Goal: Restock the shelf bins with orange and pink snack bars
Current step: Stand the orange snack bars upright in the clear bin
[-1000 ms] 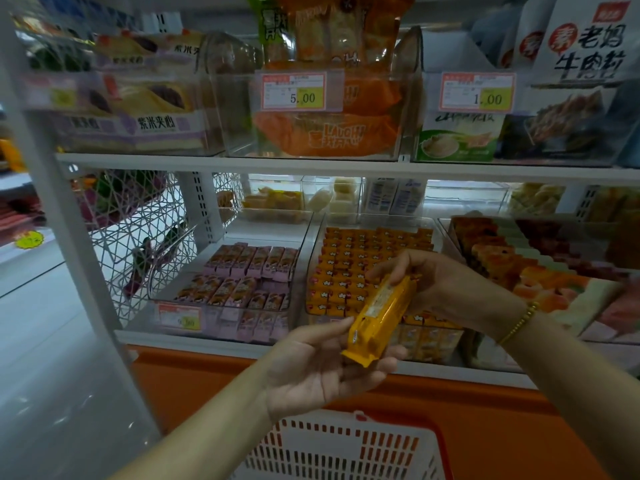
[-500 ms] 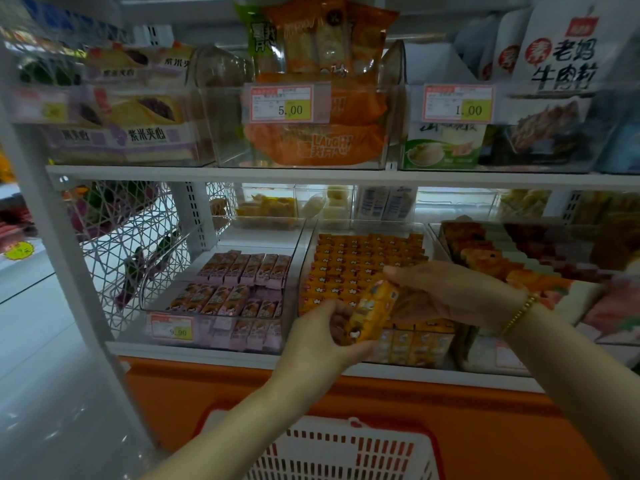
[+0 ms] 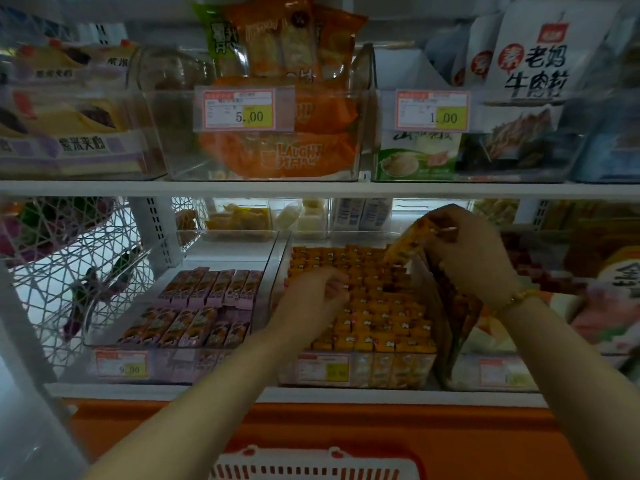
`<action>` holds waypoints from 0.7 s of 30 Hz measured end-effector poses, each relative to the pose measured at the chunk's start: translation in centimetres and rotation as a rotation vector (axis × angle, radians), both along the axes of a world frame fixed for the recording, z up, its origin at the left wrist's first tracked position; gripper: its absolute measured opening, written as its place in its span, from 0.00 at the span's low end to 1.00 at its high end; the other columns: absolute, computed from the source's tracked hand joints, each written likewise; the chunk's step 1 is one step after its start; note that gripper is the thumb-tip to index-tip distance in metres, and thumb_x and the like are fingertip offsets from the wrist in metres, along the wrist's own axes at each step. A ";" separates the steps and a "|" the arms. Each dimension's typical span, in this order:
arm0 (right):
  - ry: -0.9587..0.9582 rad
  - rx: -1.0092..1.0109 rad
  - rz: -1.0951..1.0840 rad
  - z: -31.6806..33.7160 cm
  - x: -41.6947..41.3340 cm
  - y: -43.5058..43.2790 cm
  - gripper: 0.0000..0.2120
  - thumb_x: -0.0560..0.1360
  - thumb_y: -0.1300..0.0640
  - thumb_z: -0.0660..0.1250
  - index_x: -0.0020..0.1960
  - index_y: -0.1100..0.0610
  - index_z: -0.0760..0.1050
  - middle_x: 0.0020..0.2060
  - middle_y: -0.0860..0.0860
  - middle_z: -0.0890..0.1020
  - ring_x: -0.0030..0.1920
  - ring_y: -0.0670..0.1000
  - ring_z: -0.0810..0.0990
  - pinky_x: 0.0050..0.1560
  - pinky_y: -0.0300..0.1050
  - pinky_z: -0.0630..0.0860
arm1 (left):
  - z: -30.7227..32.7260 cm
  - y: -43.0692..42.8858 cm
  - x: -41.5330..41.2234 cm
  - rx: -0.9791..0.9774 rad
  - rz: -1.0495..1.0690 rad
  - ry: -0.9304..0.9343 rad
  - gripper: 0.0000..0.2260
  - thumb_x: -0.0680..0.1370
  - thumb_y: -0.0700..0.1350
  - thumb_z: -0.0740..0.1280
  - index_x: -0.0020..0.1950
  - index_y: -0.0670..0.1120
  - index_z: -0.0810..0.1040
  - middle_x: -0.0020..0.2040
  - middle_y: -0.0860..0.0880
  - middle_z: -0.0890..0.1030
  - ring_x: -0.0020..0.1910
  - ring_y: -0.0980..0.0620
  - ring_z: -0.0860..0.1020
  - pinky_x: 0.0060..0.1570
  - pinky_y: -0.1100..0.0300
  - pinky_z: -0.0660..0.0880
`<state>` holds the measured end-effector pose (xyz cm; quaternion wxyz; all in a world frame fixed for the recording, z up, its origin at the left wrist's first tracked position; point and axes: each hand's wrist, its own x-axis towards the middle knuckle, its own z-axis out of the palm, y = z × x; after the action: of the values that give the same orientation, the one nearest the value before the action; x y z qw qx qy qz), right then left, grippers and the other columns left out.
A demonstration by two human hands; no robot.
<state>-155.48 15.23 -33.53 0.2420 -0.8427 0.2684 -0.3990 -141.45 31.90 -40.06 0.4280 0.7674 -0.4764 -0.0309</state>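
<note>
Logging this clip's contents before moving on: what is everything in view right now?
Orange snack bars: many, orange, filling clear plastic middle bin, lower shelf.
Pink snack bars: two rows, pink, clear bin left of it.
Orange snack pack: one, orange, tilted at that bin's right edge.
Orange crinkled bags: several, orange, upper-shelf clear bin.
Paper price tags: five, white-yellow, bin fronts.
White wire basket: one, white, far left.
Red-and-white plastic basket: one, bottom edge.
Left hand: one, curled over orange bars.
Right hand: one, gripping tilted pack.

Orange LAUGH packets (image 3: 277,154) in clear upper bin (image 3: 169,133); wire basket (image 3: 69,258) left; red shopping basket (image 3: 311,467) below.
</note>
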 end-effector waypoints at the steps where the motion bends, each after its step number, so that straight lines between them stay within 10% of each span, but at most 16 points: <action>1: -0.010 -0.036 -0.009 -0.3 0.2 -0.4 0.08 0.75 0.62 0.68 0.53 0.58 0.77 0.47 0.51 0.80 0.48 0.47 0.77 0.50 0.39 0.71 | -0.1 -1.2 0.7 0.019 0.002 -0.041 0.11 0.77 0.43 0.67 0.59 0.47 0.77 0.50 0.53 0.79 0.51 0.57 0.76 0.44 0.75 0.70; 10: 0.274 -0.234 0.035 -3.2 3.5 -1.9 0.12 0.76 0.61 0.66 0.59 0.59 0.75 0.49 0.58 0.80 0.48 0.54 0.79 0.46 0.39 0.70 | -1.5 -9.8 2.9 0.224 -0.038 -0.156 0.11 0.76 0.49 0.68 0.52 0.43 0.81 0.49 0.45 0.82 0.48 0.49 0.79 0.51 0.55 0.75; 21: 0.276 -0.195 -0.001 -2.2 4.1 -3.4 0.09 0.75 0.59 0.68 0.55 0.57 0.78 0.50 0.54 0.82 0.50 0.52 0.79 0.46 0.36 0.68 | -2.2 -10.3 4.6 0.330 -0.035 -0.261 0.07 0.77 0.44 0.66 0.49 0.41 0.79 0.46 0.46 0.78 0.47 0.50 0.75 0.46 0.61 0.70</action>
<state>-151.34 11.87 -35.73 0.1197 -0.9089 0.2595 -0.3037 -136.86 21.60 -42.25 0.2309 0.8162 -0.5293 -0.0162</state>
